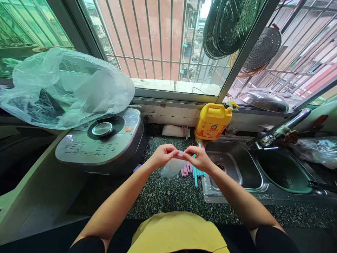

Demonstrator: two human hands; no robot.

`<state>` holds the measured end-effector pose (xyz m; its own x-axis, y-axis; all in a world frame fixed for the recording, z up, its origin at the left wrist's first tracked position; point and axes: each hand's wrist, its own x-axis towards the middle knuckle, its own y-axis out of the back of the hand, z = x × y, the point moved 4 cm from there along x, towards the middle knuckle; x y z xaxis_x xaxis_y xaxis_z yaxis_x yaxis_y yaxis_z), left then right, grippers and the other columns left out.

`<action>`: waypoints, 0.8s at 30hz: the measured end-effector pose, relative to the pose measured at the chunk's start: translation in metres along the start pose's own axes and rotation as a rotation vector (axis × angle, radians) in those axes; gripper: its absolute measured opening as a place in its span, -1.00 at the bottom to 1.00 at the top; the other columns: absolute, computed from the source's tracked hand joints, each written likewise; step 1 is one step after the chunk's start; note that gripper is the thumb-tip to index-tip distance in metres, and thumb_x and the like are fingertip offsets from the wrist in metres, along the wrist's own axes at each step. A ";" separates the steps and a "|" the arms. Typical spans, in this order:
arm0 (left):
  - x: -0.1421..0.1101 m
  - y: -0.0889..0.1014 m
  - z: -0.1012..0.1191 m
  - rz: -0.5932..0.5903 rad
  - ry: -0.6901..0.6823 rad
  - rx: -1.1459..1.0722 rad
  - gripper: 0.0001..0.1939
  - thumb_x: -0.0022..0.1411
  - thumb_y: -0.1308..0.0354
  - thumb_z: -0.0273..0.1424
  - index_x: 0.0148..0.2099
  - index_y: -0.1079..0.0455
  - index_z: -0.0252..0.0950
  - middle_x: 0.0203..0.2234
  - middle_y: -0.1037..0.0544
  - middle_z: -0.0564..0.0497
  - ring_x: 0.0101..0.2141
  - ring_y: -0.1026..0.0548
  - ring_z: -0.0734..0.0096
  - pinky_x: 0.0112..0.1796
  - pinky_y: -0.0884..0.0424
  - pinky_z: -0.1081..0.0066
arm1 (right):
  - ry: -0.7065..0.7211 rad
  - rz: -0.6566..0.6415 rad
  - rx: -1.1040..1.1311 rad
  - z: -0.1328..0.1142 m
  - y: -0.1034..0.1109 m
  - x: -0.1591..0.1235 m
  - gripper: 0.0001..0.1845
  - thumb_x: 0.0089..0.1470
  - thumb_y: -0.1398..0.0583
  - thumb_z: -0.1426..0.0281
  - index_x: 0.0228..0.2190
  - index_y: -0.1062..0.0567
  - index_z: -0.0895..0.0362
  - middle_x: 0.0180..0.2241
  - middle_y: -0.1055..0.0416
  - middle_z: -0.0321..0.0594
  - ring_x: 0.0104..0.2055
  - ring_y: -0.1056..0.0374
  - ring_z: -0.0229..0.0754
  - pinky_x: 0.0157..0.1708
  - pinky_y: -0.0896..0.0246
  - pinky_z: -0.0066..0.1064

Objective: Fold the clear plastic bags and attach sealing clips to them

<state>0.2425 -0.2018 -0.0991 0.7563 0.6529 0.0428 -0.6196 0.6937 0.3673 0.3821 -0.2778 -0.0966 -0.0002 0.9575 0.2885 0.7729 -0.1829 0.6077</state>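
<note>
A small translucent plastic bag (172,168) hangs over the counter between my two hands. My left hand (162,155) pinches its upper edge with thumb and finger. A short way to the right, my right hand (199,158) is closed on the same edge, thumb and fingers pressed together. Below and behind my right hand lie several pink strips (186,170) and several teal strips (195,175), partly covered by the hand and the bag. They look like thin plastic bag clips, though I cannot be sure.
On the left stands a silver cooker (86,149) beneath a large plastic bag (79,88). A yellow jug (213,121) is at the back, beside the steel sink (237,165) and faucet (285,130). A white packet (172,130) lies against the wall on the speckled counter (168,200).
</note>
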 end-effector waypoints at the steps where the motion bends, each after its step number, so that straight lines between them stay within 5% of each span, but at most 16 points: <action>1: 0.002 0.001 0.001 0.020 -0.032 0.022 -0.67 0.09 -0.08 -0.20 -0.50 -0.44 -0.37 -0.58 -0.42 0.01 -0.50 -0.33 0.46 -0.46 -0.23 0.49 | 0.001 -0.020 -0.009 0.000 -0.002 0.000 -0.73 0.04 -0.17 0.23 -0.52 -0.48 0.16 -0.56 -0.39 -0.25 -0.51 -0.22 -0.29 -0.50 -0.07 -0.46; 4: 0.008 0.001 -0.001 0.021 -0.042 0.007 -0.68 0.05 -0.14 -0.20 -0.53 -0.44 -0.37 -0.60 -0.42 0.01 -0.51 -0.34 0.46 -0.43 -0.26 0.47 | -0.002 -0.068 -0.046 0.002 -0.006 0.002 -0.72 0.03 -0.17 0.20 -0.52 -0.47 0.16 -0.57 -0.36 -0.27 -0.53 -0.18 -0.31 -0.53 -0.01 -0.48; 6: 0.012 -0.001 -0.011 -0.004 -0.008 -0.174 -0.66 -0.03 -0.22 -0.16 -0.34 -0.47 -0.36 -0.49 -0.49 -0.02 -0.45 -0.40 0.43 -0.38 -0.30 0.45 | -0.017 -0.057 -0.043 0.008 -0.005 0.005 -0.68 0.05 -0.16 0.18 -0.55 -0.45 0.16 -0.60 -0.32 -0.29 -0.55 -0.14 -0.32 -0.55 0.02 -0.48; 10: 0.011 -0.019 -0.055 -0.097 0.128 -0.438 -0.24 -0.25 -0.35 -0.16 0.04 -0.30 -0.33 -0.23 -0.52 -0.09 -0.29 -0.47 0.29 -0.28 -0.36 0.38 | -0.086 -0.015 0.058 0.030 0.006 0.012 -0.66 0.04 -0.14 0.16 -0.56 -0.42 0.16 -0.61 -0.28 -0.31 -0.55 -0.11 -0.32 -0.55 0.01 -0.48; 13: -0.006 -0.037 -0.102 -0.084 0.315 -0.279 -0.50 -0.10 -0.25 -0.16 -0.16 -0.42 -0.40 -0.33 -0.55 -0.09 -0.33 -0.47 0.26 -0.28 -0.36 0.34 | -0.188 -0.049 0.119 0.059 0.003 0.012 -0.69 0.03 -0.13 0.19 -0.56 -0.42 0.16 -0.61 -0.28 -0.31 -0.54 -0.12 -0.31 -0.55 0.00 -0.48; 16: -0.034 -0.041 -0.135 0.010 0.363 -0.001 -0.70 -0.02 -0.19 -0.23 -0.29 -0.48 -0.34 -0.33 -0.57 -0.10 -0.25 -0.45 0.17 -0.15 -0.32 0.22 | -0.301 -0.137 0.139 0.088 -0.025 0.004 -0.71 0.00 -0.12 0.25 -0.62 -0.39 0.16 -0.65 -0.24 -0.33 -0.56 -0.11 -0.31 -0.56 0.02 -0.48; 21: -0.074 -0.015 -0.165 0.190 0.453 0.315 -0.89 0.01 -0.16 -0.37 -0.39 -0.50 -0.24 -0.32 -0.58 -0.06 -0.15 -0.42 0.14 0.10 -0.06 0.05 | -0.403 -0.231 0.255 0.109 -0.096 -0.011 -0.73 -0.05 -0.12 0.29 -0.67 -0.35 0.15 -0.69 -0.19 -0.38 -0.60 -0.08 -0.33 -0.60 0.05 -0.50; 24: -0.081 -0.008 -0.174 0.256 0.479 0.276 -0.86 0.03 -0.13 -0.36 -0.36 -0.49 -0.26 -0.34 -0.57 -0.09 -0.19 -0.44 0.17 -0.01 -0.24 0.15 | -0.420 -0.215 0.266 0.113 -0.116 -0.004 -0.74 -0.06 -0.11 0.31 -0.67 -0.35 0.16 -0.69 -0.21 -0.37 -0.59 -0.10 -0.33 -0.59 0.06 -0.51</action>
<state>0.1497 -0.2066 -0.2674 0.3726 0.8971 -0.2374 -0.6433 0.4341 0.6306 0.3646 -0.2353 -0.2518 0.0355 0.9838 -0.1756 0.9173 0.0376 0.3964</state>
